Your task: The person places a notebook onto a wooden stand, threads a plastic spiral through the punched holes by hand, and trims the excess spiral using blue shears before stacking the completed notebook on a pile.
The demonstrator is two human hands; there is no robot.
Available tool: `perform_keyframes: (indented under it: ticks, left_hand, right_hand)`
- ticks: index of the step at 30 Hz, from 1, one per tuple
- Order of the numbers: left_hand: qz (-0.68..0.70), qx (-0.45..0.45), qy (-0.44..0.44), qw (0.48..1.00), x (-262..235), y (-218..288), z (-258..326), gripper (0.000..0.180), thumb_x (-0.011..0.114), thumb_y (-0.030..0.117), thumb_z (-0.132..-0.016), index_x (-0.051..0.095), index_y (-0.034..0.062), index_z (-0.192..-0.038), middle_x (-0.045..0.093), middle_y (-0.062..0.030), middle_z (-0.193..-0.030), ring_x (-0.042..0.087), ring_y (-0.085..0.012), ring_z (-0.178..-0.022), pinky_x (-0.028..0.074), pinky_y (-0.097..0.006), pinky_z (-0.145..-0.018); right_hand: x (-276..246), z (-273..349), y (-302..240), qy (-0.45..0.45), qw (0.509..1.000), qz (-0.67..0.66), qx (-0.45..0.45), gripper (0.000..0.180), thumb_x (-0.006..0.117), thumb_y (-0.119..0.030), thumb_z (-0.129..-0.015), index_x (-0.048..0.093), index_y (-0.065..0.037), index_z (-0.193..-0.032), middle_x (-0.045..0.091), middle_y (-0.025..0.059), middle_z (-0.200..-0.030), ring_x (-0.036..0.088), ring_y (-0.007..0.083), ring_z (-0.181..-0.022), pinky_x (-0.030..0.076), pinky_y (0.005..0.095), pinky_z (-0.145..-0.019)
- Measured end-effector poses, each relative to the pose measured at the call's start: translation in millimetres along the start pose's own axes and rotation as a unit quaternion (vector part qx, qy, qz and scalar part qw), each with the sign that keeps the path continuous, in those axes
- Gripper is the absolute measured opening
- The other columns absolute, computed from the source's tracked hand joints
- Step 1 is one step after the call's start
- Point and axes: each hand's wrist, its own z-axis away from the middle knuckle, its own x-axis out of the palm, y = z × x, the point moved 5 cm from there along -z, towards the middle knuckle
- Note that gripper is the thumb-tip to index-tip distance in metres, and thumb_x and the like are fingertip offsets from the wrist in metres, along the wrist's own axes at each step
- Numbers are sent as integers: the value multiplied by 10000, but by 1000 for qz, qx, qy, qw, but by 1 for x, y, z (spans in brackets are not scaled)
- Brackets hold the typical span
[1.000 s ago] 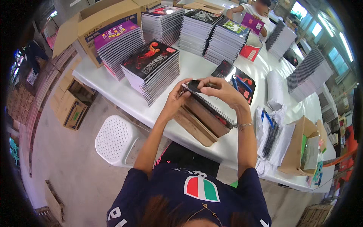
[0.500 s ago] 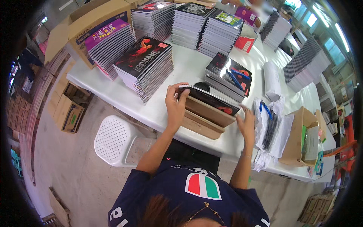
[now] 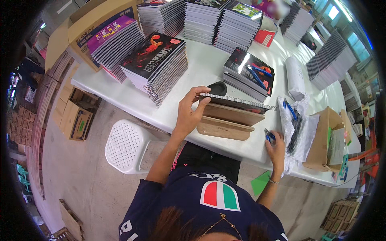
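A spiral-bound notebook (image 3: 237,103) lies on a slanted wooden stand (image 3: 227,120) at the near edge of the white table (image 3: 201,68). My left hand (image 3: 190,113) grips the notebook's left end, thumb on top. My right hand (image 3: 276,143) has dropped to the table's front edge, its fingers on a blue pen (image 3: 268,135) beside a crumpled plastic-wrapped bundle (image 3: 295,128).
Tall stacks of spiral notebooks (image 3: 157,66) fill the table's far half. A shorter stack with blue pens on it (image 3: 249,74) sits behind the stand. An open cardboard box (image 3: 325,138) stands at right, a white plastic stool (image 3: 128,145) below left, cartons (image 3: 74,118) on the floor.
Both hands held the notebook up, then set it on the wooden stand. My right hand let go and moved right and down to the pen at the table edge.
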Motion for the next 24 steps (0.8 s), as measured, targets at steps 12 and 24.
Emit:
perform_keyframes:
  ticks: [12,24]
  left_hand:
    - [-8,-8,-13,1000,-8,-10,3,180,639,-15,-866,640,-23,-1046,687,-95,-1014,634,-113,-898,508,-242,-786]
    - [32,-34,15,999,-10,-14,3,262,580,-52,-846,682,22,-1075,722,-95,-968,674,-129,-909,527,-254,-809]
  right_hand:
    - [-16,0,-217,159,948,-205,-185,393,729,-45,-737,630,-16,-1116,600,161,-1072,605,305,-981,493,376,-855]
    - [38,-19,-263,136,942,-202,-230,352,739,-114,-745,634,-31,-1071,589,144,-1017,634,302,-832,524,372,-722]
